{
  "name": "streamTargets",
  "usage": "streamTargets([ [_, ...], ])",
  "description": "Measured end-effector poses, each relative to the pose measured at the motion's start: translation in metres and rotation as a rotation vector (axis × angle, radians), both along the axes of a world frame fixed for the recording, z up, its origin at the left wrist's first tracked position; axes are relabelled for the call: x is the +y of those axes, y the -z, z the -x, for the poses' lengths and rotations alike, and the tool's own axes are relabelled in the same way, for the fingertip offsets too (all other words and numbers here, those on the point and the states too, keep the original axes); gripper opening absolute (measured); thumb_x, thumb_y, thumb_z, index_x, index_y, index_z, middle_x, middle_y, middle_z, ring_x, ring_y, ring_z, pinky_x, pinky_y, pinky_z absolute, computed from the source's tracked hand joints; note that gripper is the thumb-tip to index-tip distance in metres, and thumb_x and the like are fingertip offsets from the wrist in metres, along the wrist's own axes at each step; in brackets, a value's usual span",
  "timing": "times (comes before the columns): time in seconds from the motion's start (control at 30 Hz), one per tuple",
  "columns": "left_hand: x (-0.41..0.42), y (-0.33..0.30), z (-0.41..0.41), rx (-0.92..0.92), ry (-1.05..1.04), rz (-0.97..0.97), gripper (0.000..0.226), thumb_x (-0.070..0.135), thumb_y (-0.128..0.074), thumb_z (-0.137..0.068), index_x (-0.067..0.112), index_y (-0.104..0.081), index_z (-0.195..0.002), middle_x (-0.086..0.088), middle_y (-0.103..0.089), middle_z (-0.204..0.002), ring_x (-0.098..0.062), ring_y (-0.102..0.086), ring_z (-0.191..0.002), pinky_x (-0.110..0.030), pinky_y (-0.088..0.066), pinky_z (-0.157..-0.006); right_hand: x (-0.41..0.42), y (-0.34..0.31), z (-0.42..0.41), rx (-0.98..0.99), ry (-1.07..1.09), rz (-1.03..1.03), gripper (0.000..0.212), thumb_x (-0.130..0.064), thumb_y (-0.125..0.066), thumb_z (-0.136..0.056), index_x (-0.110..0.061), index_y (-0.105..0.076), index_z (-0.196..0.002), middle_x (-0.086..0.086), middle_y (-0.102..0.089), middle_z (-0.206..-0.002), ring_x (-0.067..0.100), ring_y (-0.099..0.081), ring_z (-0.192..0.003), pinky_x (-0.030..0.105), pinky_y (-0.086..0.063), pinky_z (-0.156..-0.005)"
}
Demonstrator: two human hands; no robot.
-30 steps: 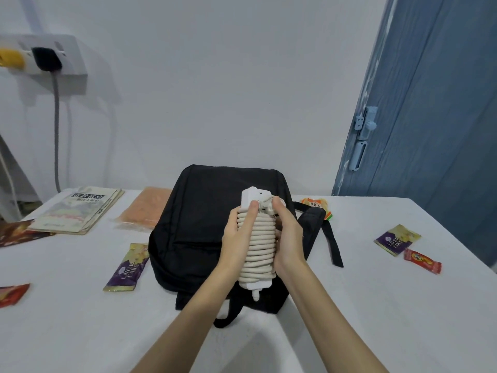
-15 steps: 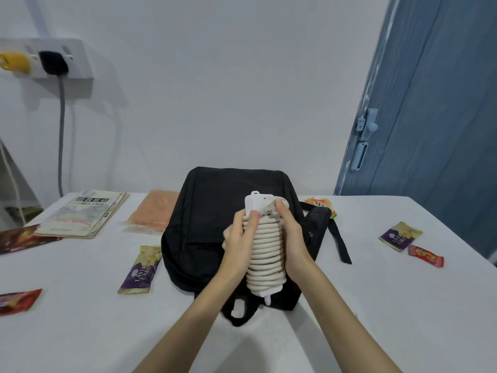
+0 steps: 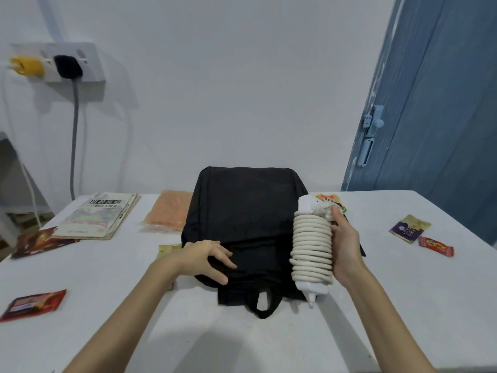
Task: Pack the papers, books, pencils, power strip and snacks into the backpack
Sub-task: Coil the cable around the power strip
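white cord is wound in tight coils around the power strip (image 3: 312,247), and the bundle is held upright in the right hand (image 3: 345,246), whose fingers are curled round its right side with the thumb pressed near the top coils. its long axis runs near to far, almost vertical in the view, with one bare end of the strip pointing down toward the table (image 3: 403,305) and the other end up. the bundle is held just beside the right edge of the black backpack (image 3: 242,211), above the table and apart from it.

the backpack lies flat at the centre of the table, its carry loop toward the near edge and its base toward the far wall. it appears closed; no opening can be made out. the left hand (image 3: 207,258) rests on the near left part of the bag, fingers spread and fairly straight, nothing gripped.

the coming move is judged to turn on this: the bag's top end lies to the left of the gripped bundle and slightly nearer, and the free left hand is already on it, so the zip is best sought by that hand while the strip is kept aside. once an opening is made, the bundle's long axis is best laid along the bag's length.
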State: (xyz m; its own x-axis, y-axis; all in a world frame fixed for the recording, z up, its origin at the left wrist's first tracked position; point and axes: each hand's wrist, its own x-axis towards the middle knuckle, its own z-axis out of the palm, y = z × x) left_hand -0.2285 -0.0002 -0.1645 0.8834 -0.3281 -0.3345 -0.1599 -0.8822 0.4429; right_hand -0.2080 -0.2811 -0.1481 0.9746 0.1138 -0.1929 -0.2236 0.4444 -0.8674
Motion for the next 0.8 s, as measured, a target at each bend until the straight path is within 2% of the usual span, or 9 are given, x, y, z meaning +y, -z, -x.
streamTargets([
  [0.17,0.004,0.000,-0.012,-0.151,0.000,-0.002,0.029,0.034,-0.075,-0.075,0.050,-0.061,-0.056,0.024,-0.051,-0.100,-0.006,-0.045,-0.107,-0.039,-0.028,-0.102,-0.006,-0.003,0.008,-0.076,0.046,-0.030,0.051,-0.049,-0.044,-0.091,-0.006,-0.062,-0.110,0.013,-0.068,-0.086,0.026,-0.067,-0.070,0.032,-0.057,-0.063],
  [0.3,-0.008,-0.015,-0.029,-0.608,-0.313,0.178,0.018,0.011,-0.058,-0.089,0.022,-0.058,-0.074,0.004,-0.048,-0.086,-0.016,-0.048,-0.083,-0.035,-0.043,-0.085,-0.007,-0.007,0.014,-0.094,0.045,-0.009,0.057,-0.046,-0.046,-0.089,0.000,-0.056,-0.120,0.018,-0.066,-0.094,0.028,-0.066,-0.076,0.033,-0.058,-0.062],
  [0.4,-0.019,-0.027,-0.038,-0.969,-0.553,0.248,0.012,0.002,-0.043,-0.094,0.004,-0.054,-0.090,-0.006,-0.046,-0.087,-0.018,-0.043,-0.075,-0.026,-0.032,-0.067,-0.002,-0.011,0.014,-0.087,0.027,0.025,0.065,-0.049,-0.047,-0.085,0.004,-0.056,-0.121,0.022,-0.063,-0.102,0.031,-0.064,-0.082,0.035,-0.057,-0.069],
  [0.47,-0.022,-0.022,-0.044,-0.970,-0.544,0.282,0.010,0.007,-0.041,-0.096,0.006,-0.050,-0.092,-0.010,-0.048,-0.088,-0.024,-0.048,-0.071,-0.030,-0.036,-0.064,0.000,-0.010,0.011,-0.061,-0.011,0.045,0.063,-0.049,-0.044,-0.088,0.006,-0.059,-0.114,0.021,-0.064,-0.095,0.030,-0.065,-0.078,0.034,-0.056,-0.067],
  [0.57,-0.021,0.004,-0.041,-0.689,-0.338,0.329,0.021,0.029,-0.056,-0.090,0.013,-0.043,-0.090,-0.004,-0.051,-0.088,-0.018,-0.053,-0.078,-0.033,-0.045,-0.078,0.004,-0.007,0.004,-0.029,-0.069,0.061,0.057,-0.047,-0.042,-0.091,0.004,-0.065,-0.097,0.017,-0.067,-0.080,0.026,-0.066,-0.064,0.030,-0.057,-0.058],
  [0.6,-0.017,0.012,-0.037,-0.646,-0.233,0.213,0.034,0.040,-0.065,-0.082,0.015,-0.043,-0.092,-0.001,-0.052,-0.092,-0.016,-0.052,-0.085,-0.030,-0.041,-0.089,0.004,-0.006,0.002,-0.023,-0.082,0.066,0.054,-0.045,-0.041,-0.093,0.003,-0.067,-0.089,0.016,-0.068,-0.073,0.025,-0.066,-0.060,0.029,-0.057,-0.055],
  [0.67,-0.002,0.028,-0.040,-0.780,-0.051,-0.183,0.060,0.055,-0.075,-0.059,0.019,-0.046,-0.096,0.001,-0.055,-0.108,-0.016,-0.052,-0.105,-0.046,-0.037,-0.103,0.007,-0.005,-0.005,-0.026,-0.083,0.081,0.053,-0.044,-0.041,-0.094,0.000,-0.067,-0.082,0.015,-0.068,-0.069,0.024,-0.066,-0.057,0.029,-0.057,-0.055],
  [0.73,0.011,0.033,-0.047,-0.832,0.012,-0.344,0.065,0.049,-0.082,-0.052,0.016,-0.051,-0.100,-0.002,-0.060,-0.112,-0.022,-0.057,-0.111,-0.052,-0.051,-0.088,0.008,-0.007,-0.013,-0.036,-0.093,0.094,0.053,-0.047,-0.047,-0.087,0.001,-0.068,-0.089,0.017,-0.068,-0.077,0.027,-0.066,-0.064,0.034,-0.056,-0.064],
  [0.8,0.013,0.018,-0.059,-0.833,-0.036,-0.247,0.047,0.038,-0.076,-0.071,0.010,-0.056,-0.103,-0.005,-0.063,-0.104,-0.027,-0.065,-0.095,-0.038,-0.056,-0.068,0.008,-0.011,-0.022,-0.039,-0.135,0.122,0.056,-0.050,-0.052,-0.077,0.001,-0.067,-0.095,0.018,-0.068,-0.086,0.029,-0.066,-0.074,0.037,-0.054,-0.073],
])
